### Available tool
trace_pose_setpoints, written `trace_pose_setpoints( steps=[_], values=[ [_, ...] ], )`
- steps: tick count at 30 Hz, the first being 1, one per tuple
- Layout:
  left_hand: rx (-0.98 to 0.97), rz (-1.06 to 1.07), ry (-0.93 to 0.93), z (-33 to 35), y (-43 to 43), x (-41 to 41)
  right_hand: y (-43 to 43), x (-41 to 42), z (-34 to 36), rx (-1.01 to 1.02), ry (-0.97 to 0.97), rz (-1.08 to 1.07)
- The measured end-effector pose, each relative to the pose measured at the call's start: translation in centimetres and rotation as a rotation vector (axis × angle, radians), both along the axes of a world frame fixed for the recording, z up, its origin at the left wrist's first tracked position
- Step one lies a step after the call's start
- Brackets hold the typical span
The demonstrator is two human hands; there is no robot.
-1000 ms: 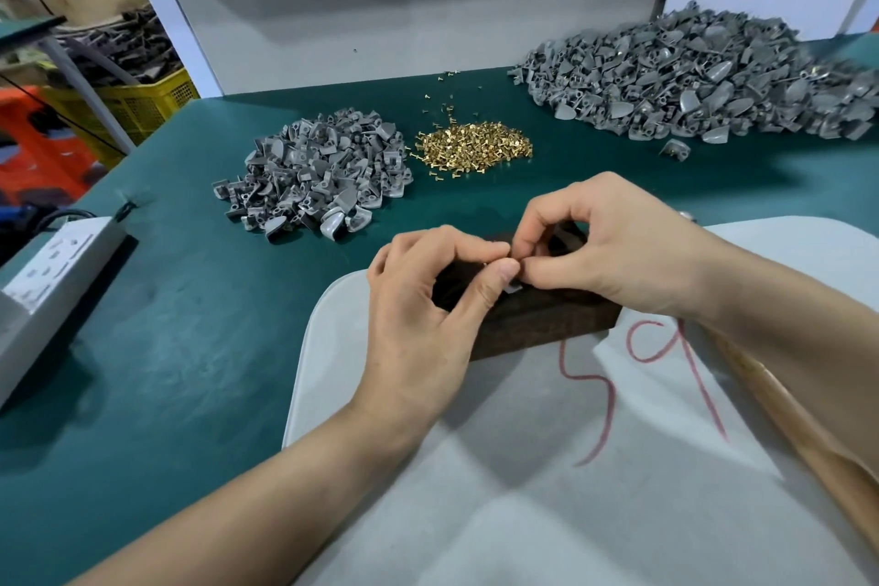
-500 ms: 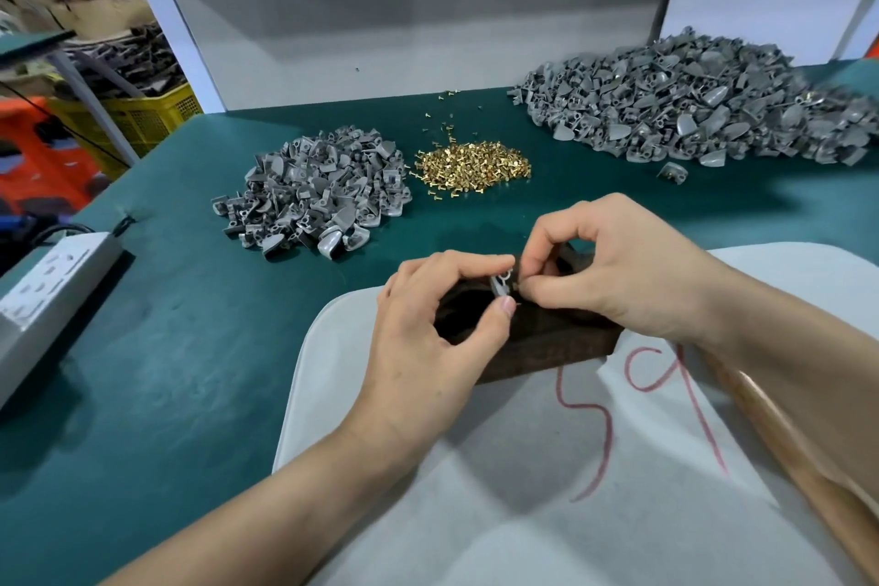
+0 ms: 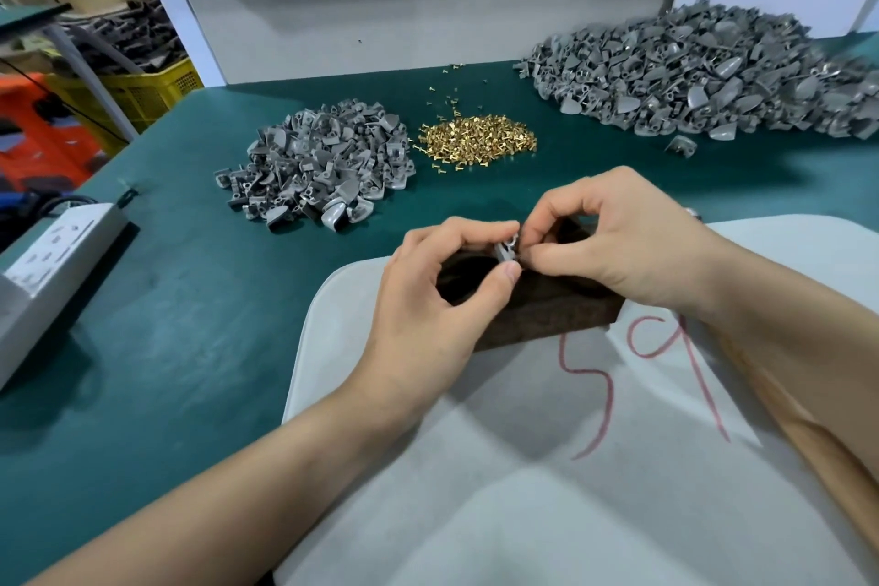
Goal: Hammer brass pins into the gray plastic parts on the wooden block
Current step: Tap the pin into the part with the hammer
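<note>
Head camera, looking down, and both hands meet right over the wooden block [image 3: 547, 309]. The left hand [image 3: 428, 300] has a gray part [image 3: 505, 251] pinched between thumb and forefinger, standing it up on the block's top. I'd say that grip steadies the piece and presents its hole. The right hand [image 3: 618, 247] works from the block's other side, thumb and forefinger closed tight together and touching the part's top. My read is that a pin is being seated there, though whatever sits between those fingertips is too small to make out. The remaining fingers of both hands curl loosely.

The block rests on a white board [image 3: 475, 490] scrawled with red marks, probably a firm base for the blows to come. No hammering yet, since both hands are busy. A tan wooden handle [image 3: 808, 433], likely the hammer's, lies right of the block, partly under the right forearm. That arm would have to lift before the handle can be grabbed.

Supplies sit beyond the block:
- **Straight behind:** the heap of brass pins [image 3: 478, 138].
- **Behind and left:** a small pile of gray parts [image 3: 323, 167].
- **Behind and right:** a far bigger pile [image 3: 704, 76], with one loose part [image 3: 681, 145] strayed toward the block.

Far left of the block, a white power strip [image 3: 52, 262] lies on the green table [image 3: 190, 324].
</note>
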State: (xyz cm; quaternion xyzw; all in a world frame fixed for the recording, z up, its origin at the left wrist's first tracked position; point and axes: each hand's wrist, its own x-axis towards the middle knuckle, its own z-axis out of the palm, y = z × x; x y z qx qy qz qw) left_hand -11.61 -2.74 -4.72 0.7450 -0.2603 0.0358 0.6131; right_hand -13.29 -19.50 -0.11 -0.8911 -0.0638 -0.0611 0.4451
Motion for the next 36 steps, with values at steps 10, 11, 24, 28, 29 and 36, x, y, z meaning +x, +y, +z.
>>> trace_pose_setpoints(
  steps=[10, 11, 24, 28, 29, 36],
  values=[
    [-0.032, -0.026, 0.016, -0.07, -0.02, 0.08, 0.03, -0.12, 0.01, 0.064, 0.013, 0.013],
    [-0.031, -0.025, 0.013, -0.06, -0.03, 0.12, 0.02, -0.09, -0.01, 0.066, 0.014, 0.012],
    [-0.058, -0.048, 0.012, -0.5, 0.02, 0.4, 0.2, 0.1, -0.74, 0.214, 0.067, -0.019],
    [-0.047, -0.049, 0.002, -0.44, 0.06, 0.37, 0.09, 0.02, -0.65, 0.227, 0.08, -0.013],
    [-0.043, -0.046, -0.009, -0.42, 0.04, 0.36, 0.08, 0.02, -0.67, 0.231, 0.084, -0.012],
    [-0.033, -0.041, -0.023, -0.38, 0.1, 0.35, -0.08, 0.13, -0.71, 0.239, 0.1, 0.002]
  ],
)
